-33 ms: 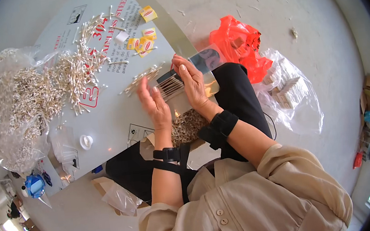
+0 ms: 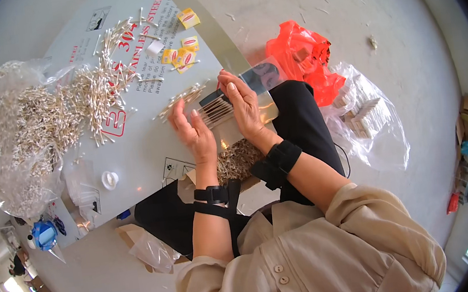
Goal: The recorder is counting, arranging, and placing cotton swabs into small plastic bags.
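A row of cotton swabs lies side by side between my two hands, near the table's edge. My left hand is open at the left ends of the row, fingers stretched out and thumb apart. At the right ends, my right hand stands on edge with its fingers extended and slightly curved; I see no grip on the swabs. A small red piece shows by its fingertips, too little to name. Beyond the row lie more loose swabs and a dark flat sheet. Below my hands, a box holds many swabs.
A large clear bag of swabs spills across the table at left. Small yellow boxes lie at the far side, a round white lid nearer. To the right are a red plastic bag and a clear bag of white packs.
My left hand's fingers have shifted slightly left, away from the row of swabs. My right hand stays nearly in place.
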### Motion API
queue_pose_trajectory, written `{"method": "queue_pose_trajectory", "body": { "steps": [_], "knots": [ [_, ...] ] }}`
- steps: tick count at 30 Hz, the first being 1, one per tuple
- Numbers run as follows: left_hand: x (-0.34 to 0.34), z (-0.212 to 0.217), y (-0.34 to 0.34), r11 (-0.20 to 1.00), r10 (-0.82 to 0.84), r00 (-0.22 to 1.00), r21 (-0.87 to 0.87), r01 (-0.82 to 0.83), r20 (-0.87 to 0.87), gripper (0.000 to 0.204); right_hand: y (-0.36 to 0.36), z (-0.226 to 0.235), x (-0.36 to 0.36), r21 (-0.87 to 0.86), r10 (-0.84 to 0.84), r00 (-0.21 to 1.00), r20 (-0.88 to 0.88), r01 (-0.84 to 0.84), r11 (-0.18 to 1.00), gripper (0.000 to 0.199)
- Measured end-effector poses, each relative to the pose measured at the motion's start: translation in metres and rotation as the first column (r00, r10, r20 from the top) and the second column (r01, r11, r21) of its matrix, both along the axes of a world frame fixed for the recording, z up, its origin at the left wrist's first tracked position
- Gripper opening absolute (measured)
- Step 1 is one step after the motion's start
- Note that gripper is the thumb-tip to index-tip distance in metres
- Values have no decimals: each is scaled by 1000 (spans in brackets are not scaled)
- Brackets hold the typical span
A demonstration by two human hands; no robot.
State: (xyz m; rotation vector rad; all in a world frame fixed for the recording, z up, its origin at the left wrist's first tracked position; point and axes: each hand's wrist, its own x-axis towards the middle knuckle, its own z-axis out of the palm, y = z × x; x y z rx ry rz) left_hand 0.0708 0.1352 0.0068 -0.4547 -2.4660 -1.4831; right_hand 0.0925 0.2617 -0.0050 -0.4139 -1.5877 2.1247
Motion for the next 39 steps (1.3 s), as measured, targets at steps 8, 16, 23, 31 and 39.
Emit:
{"method": "queue_pose_trajectory", "body": {
  "steps": [8,16,23,31,39],
  "knots": [
    [-24,16,-10,825,155,980,-529,-199,-128,15,-1,-1,-2,-70,-35,999,-38,32,997,30],
    [-30,20,8,818,21,993,-568,-84,-117,12,4,3,0,-89,29,1000,10,-28,996,33],
    [-35,22,2,797,25,992,-596,-94,-124,10,7,-1,-1,-26,24,999,21,-23,999,33],
    [-22,20,8,938,-105,993,-337,82,-50,24,17,3,-3,9,39,999,20,-39,999,37],
    [13,-5,27,831,-37,976,549,-90,215,49,3,7,0,-79,83,996,12,-82,993,41]
  ]
}}
